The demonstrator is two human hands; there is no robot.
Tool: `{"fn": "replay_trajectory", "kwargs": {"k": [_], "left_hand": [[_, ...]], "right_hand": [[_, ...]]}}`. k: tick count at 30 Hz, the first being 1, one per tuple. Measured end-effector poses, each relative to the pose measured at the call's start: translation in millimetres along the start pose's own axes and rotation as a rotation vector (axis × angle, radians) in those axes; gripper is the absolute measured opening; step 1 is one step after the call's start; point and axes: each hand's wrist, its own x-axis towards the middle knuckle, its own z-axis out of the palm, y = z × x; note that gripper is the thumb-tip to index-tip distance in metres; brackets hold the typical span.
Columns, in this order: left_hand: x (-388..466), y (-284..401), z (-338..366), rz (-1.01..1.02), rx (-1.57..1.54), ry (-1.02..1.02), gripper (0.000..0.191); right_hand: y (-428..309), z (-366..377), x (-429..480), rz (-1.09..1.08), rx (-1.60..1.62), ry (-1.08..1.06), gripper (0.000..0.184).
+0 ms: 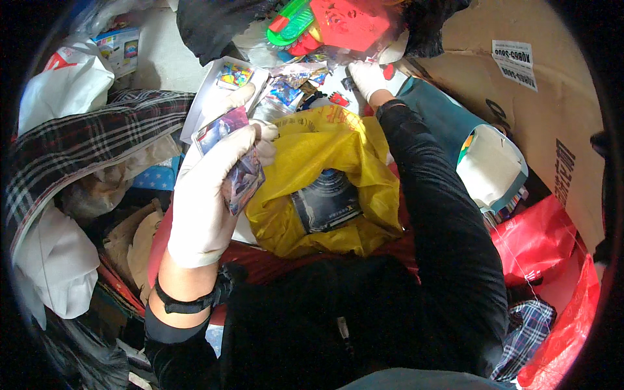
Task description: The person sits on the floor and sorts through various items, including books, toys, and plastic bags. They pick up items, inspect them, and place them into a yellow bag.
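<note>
My left hand (212,190), in a white glove, grips a small bunch of printed trading cards (241,178) with purple and blue pictures. Reaching to the far side, my right hand (368,80) wears a matching glove. A small dark grey piece (348,84) lies by its fingers; whether the hand grips anything cannot be told. Between my arms stands a yellow plastic bag (312,146), its mouth gaping around a black printed box (326,200). Beyond it are foil packets (285,92) and a small red plastic piece (339,99). A white box (195,114) behind my left hand contains a colourful card (235,75).
Green plastic sandals (292,24) and red paper (351,24) lie at the far edge. To the right are a teal bag (434,112), a large cardboard box (541,117) and red bags (536,239). Plaid fabric (102,126) and a white bag (73,78) crowd the left.
</note>
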Motion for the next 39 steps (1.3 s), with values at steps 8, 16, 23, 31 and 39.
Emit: {"fn": "replay_trajectory", "kwargs": {"k": [8,16,23,31,39], "left_hand": [[8,-8,-11,0.197,-0.072,-0.144,0.053],[30,-28,4,0.254,-0.107,-0.067,0.048],[23,-24,17,0.159,-0.184,-0.301,0.034],[16,-33,37,0.201,-0.389,-0.479,0.029],[27,-49,41,0.149,-0.292,-0.48,0.029]], "right_hand": [[-2,-115,-18,0.232,0.929,-0.292,0.019],[-69,-264,-91,0.029,2.244,-0.291,0.037],[-86,-308,-118,0.004,2.314,0.097,0.035],[-92,-330,-154,-0.105,1.774,0.172,0.036],[-112,-278,-136,0.09,1.602,0.551,0.053]]}}
